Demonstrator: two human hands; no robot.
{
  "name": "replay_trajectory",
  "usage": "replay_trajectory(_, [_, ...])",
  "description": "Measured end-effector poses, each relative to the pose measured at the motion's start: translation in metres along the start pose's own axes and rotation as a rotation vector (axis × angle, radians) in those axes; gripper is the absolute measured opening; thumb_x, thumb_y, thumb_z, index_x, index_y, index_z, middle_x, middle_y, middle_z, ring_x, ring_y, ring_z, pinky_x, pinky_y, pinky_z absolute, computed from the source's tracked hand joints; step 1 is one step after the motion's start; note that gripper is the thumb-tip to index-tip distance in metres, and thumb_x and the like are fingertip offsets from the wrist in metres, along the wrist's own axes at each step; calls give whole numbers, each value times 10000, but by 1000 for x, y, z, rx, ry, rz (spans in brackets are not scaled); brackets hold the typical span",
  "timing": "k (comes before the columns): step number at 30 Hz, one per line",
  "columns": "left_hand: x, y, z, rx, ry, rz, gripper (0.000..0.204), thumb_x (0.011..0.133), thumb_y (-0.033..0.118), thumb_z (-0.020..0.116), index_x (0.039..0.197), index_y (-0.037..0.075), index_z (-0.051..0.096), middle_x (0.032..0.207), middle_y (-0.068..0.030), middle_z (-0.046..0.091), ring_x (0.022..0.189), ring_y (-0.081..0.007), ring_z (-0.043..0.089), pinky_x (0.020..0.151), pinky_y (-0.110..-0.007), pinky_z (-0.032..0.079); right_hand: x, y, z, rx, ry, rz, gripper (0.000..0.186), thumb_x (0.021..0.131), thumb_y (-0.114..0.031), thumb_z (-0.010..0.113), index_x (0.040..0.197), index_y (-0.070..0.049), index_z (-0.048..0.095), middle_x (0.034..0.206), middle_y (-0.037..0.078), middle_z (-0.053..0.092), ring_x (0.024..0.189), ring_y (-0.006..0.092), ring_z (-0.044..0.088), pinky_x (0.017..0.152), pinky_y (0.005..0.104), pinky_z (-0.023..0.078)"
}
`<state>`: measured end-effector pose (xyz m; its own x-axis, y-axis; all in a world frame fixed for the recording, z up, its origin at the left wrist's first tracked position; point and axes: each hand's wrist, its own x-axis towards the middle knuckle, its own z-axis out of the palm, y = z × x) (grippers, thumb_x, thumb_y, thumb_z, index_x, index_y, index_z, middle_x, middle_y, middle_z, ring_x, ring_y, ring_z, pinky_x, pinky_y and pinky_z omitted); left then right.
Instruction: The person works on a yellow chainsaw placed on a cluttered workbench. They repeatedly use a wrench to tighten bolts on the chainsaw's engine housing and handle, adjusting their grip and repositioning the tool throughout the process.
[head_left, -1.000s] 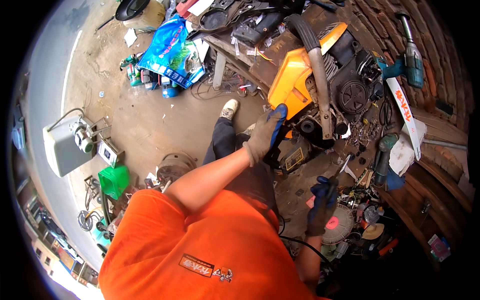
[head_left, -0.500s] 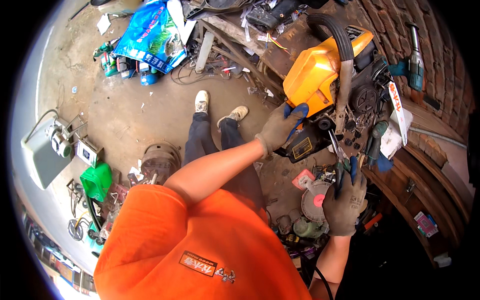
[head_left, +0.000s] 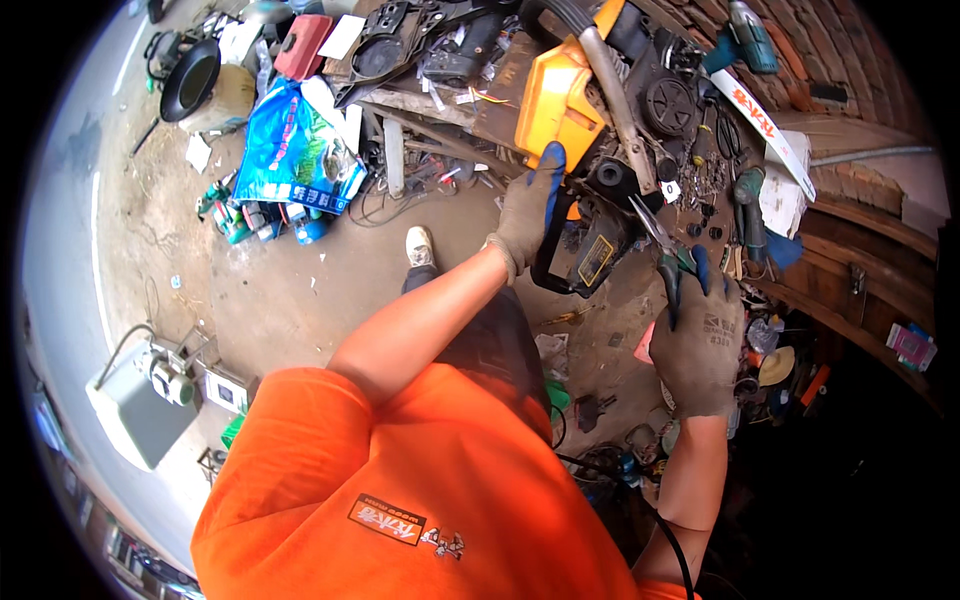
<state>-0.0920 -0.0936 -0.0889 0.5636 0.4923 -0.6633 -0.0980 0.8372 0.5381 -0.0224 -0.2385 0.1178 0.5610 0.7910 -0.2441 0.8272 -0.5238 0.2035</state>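
Observation:
An orange and black chainsaw (head_left: 555, 100) lies on the bench at the upper right, its dark curved front handle (head_left: 620, 110) arching over it. My gloved left hand (head_left: 528, 210) grips the saw near its rear handle, thumb against the orange cover, other fingers partly hidden. My gloved right hand (head_left: 698, 335) is closed round the green and dark handles of long-nosed pliers (head_left: 655, 228). Their tips point at the saw's side, close to a round black part (head_left: 611, 173); whether they touch it I cannot tell.
A cordless drill (head_left: 752, 38) and a white guide bar (head_left: 765, 130) stand by the brick wall. Small loose parts and a green-handled tool (head_left: 748, 205) lie beside the saw. A blue bag (head_left: 290, 150) and power tools (head_left: 265, 220) sit on the left. Clutter fills the floor near my right arm.
The whole view has shifted, so the saw appears higher and further left. My left hand keeps hold of the saw, and the pliers stay in my right hand near the round black part.

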Motion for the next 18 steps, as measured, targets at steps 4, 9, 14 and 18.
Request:
replay_trajectory(4, [-6, 10, 4, 10, 13, -1, 637, 937, 688, 589, 860, 58, 639, 718, 25, 530, 647, -97, 467, 603, -280, 411, -4, -3, 6, 20, 39, -1, 306, 852, -80, 611, 1143, 3, 645, 1330, 236, 580, 1191, 464, 529, 1027, 561, 409])
replay_trajectory(9, [-5, -3, -1, 189, 2, 120, 679, 953, 702, 535, 909, 36, 661, 737, -7, 583, 672, -121, 540, 623, -289, 464, 4, -8, 6, -41, 163, -56, 259, 845, -120, 632, 1081, -13, 650, 1335, 218, 577, 1210, 421, 543, 1005, 526, 417])
replay_trajectory(14, [2, -29, -7, 144, -16, 165, 622, 965, 638, 590, 988, 20, 650, 821, -2, 587, 742, -122, 505, 692, -304, 451, 16, -13, 9, -185, 68, -75, 276, 816, -102, 633, 1074, -5, 650, 1345, 206, 570, 1236, 403, 536, 982, 519, 425])
replay_trajectory(18, [-3, -35, -2, -46, -71, 108, 574, 991, 562, 610, 1102, 1, 659, 927, -8, 627, 811, -115, 526, 761, -286, 468, 17, -21, 9, -261, 42, -93, 289, 819, -104, 626, 1089, -7, 662, 1341, 195, 562, 1250, 389, 523, 964, 503, 436])
